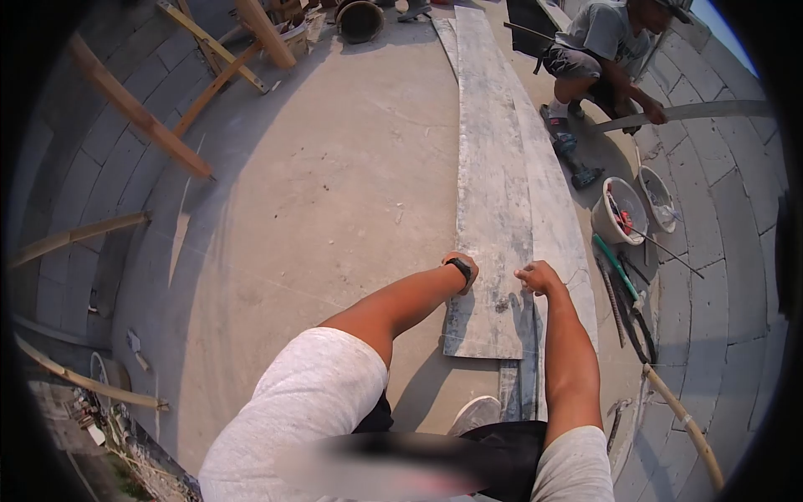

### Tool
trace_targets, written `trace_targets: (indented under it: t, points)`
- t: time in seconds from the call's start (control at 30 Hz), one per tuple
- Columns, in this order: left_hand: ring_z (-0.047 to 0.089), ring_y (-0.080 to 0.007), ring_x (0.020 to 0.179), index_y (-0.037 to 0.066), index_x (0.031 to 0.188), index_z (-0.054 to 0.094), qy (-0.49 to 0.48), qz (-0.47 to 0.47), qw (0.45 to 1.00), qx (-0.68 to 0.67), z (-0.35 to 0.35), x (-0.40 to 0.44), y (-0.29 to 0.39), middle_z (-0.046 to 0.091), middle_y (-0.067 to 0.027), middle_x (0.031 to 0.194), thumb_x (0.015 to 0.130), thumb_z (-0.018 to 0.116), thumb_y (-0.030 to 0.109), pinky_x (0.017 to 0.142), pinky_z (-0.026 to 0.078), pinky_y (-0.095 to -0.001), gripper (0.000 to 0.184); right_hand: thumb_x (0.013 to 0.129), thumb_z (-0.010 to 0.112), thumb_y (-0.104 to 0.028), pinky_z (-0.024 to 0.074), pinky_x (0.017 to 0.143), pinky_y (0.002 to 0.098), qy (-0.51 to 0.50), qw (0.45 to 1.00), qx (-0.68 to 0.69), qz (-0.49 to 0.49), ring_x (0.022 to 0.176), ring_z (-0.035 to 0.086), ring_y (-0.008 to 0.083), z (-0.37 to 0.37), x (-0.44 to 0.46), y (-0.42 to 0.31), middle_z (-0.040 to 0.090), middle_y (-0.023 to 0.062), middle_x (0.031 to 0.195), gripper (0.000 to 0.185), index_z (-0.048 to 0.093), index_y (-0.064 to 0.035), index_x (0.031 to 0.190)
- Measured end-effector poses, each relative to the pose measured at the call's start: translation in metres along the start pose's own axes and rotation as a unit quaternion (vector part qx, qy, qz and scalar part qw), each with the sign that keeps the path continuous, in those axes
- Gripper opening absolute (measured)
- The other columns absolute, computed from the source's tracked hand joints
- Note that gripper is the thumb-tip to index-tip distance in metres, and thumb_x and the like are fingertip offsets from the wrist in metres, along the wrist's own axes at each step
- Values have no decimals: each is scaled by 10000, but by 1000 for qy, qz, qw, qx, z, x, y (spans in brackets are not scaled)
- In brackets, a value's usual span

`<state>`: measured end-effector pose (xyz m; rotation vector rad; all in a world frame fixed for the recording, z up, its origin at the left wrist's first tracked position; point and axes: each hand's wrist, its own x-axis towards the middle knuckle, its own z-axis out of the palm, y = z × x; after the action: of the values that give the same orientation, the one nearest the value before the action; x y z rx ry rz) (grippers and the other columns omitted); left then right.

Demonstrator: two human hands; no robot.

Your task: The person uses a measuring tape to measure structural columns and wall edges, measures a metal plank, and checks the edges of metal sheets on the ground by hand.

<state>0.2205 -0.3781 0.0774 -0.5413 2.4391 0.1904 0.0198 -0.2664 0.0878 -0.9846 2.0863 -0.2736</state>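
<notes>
A long, whitish, stained wooden plank (493, 192) runs away from me over other boards. My left hand (466, 272), with a black watch at the wrist, is closed round the plank's left edge. At its right edge, my right hand (539, 277) is closed with fingers curled in. What those fingers hold, if anything, is hidden. Beneath and to the right lies another pale board (556, 226). My shoe (477, 414) shows below the plank's near end.
A co-worker (598, 50) crouches at upper right, holding a grey strip (694, 113). Nearby are a cordless drill (573, 159), a white bucket (617, 213) of tools and a second bucket (657, 199). Wooden props (142, 109) lean at left. A block wall (711, 251) borders the right.
</notes>
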Motion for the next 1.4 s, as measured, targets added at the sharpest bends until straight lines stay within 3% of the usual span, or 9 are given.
trace_targets:
  t: [0.03,0.1,0.23,0.33,0.4,0.57,0.77,1.13,1.4]
  points:
    - [674,-198,795,136,877,721,1,2,1000,1,-4,-4,-1,687,-38,903,590,746,188,578,537,-373,293,849,647,-326,444,452,322,-2,1000,2,-1,533,567,170,0,-1,-1,607,77,665,350,631,24,831]
    - [664,-249,925,101,940,716,-39,17,999,-26,-13,-14,-3,686,-121,976,656,675,202,772,534,-365,304,850,645,-323,442,450,322,0,1000,7,0,530,564,171,0,-1,0,606,80,661,350,631,24,813]
    - [680,-204,818,134,880,726,-8,11,1000,3,-2,-2,-1,691,-52,915,592,737,177,596,548,-383,292,848,644,-331,437,445,321,-9,1000,6,-15,512,553,170,2,4,-1,598,86,638,366,630,28,778]
    - [679,-211,855,130,912,725,2,10,1000,7,-5,-9,0,690,-70,944,619,728,185,640,554,-385,298,848,643,-338,435,445,321,-16,999,-7,-29,506,552,175,1,6,-5,595,90,631,381,627,34,767]
    - [660,-253,940,87,925,716,-4,9,1000,0,-9,-15,1,686,-126,977,657,669,185,776,535,-370,289,848,642,-342,435,447,322,-19,999,-13,-35,507,556,179,1,7,-7,595,93,630,389,626,38,768]
    - [654,-264,957,82,955,707,-5,10,1000,4,-12,-21,0,680,-128,1005,677,657,196,781,536,-377,305,837,654,-367,461,481,335,-5,999,-42,-25,554,604,191,2,8,-9,610,101,654,404,654,37,829]
    - [651,-249,970,86,986,702,-13,5,1000,18,-19,-25,4,672,-120,1043,702,657,217,802,532,-361,315,803,639,-452,483,773,401,16,990,-135,-43,852,636,349,2,4,-11,661,223,931,535,657,34,1025]
    - [635,-273,1004,72,1019,686,-28,14,999,36,-18,-20,5,655,-138,1082,711,650,300,839,525,-385,385,809,582,-498,492,696,417,33,993,-107,-24,704,634,329,2,2,-8,645,184,680,533,691,23,769]
    - [630,-277,1013,72,1022,684,-18,5,999,32,-22,-25,7,654,-135,1089,706,656,311,846,521,-390,397,767,683,-445,503,750,416,24,995,-95,0,842,652,340,0,2,-18,674,198,885,506,674,39,918]
